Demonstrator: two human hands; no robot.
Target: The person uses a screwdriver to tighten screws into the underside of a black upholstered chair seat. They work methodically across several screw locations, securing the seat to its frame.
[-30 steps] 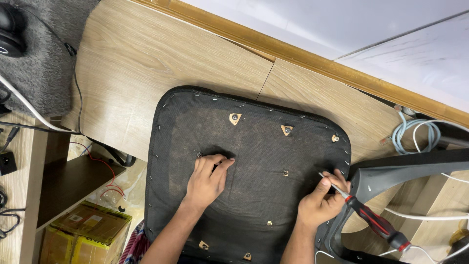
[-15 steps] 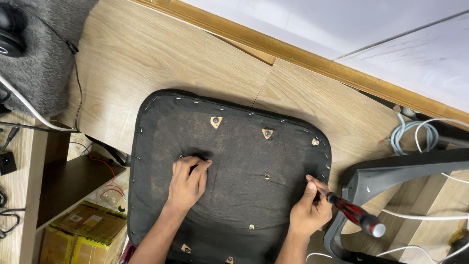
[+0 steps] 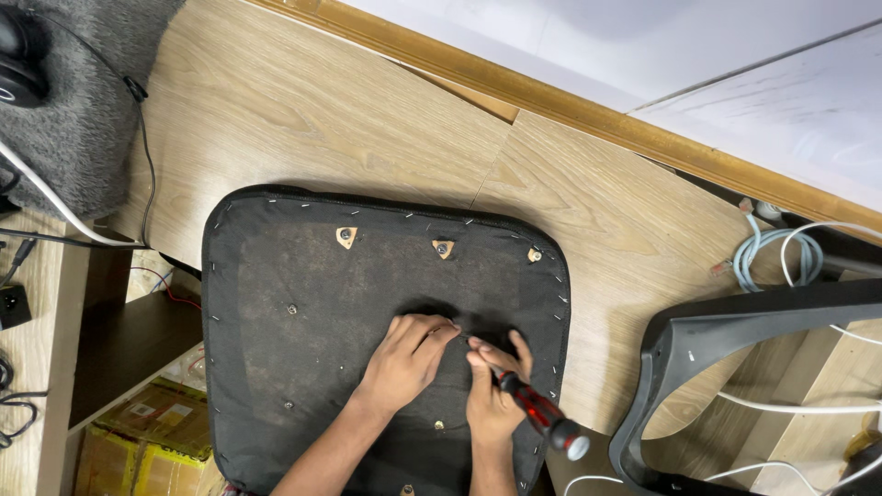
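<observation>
Working a fastener on the underside of a seat cushion (image 3: 303,358), by the look of it: right hand (image 3: 491,395) is closed around a red-and-black screwdriver (image 3: 537,415), shaft angled up and left so the tip lands near the cushion's middle, just beside the left fingertips (image 3: 441,329). Left hand (image 3: 404,363) lies on the black fabric, fingers curled and pinched together at that same spot; can't tell whether they hold a screw or just steady the tip. Cushion lies upside down on the wooden counter (image 3: 303,119), staples round its edge, three wood-coloured mounting tabs (image 3: 443,248) along the far side. Black chair frame (image 3: 735,340) sits to the right, apart from the cushion. Further out: coiled pale-blue cable (image 3: 776,253) and white cables near the wall, grey furry mat (image 3: 73,101) far left. Judgement: screw being seated or driven; next move needs the tip squarely in the head and pressure kept straight down, else it slips into fabric.
</observation>
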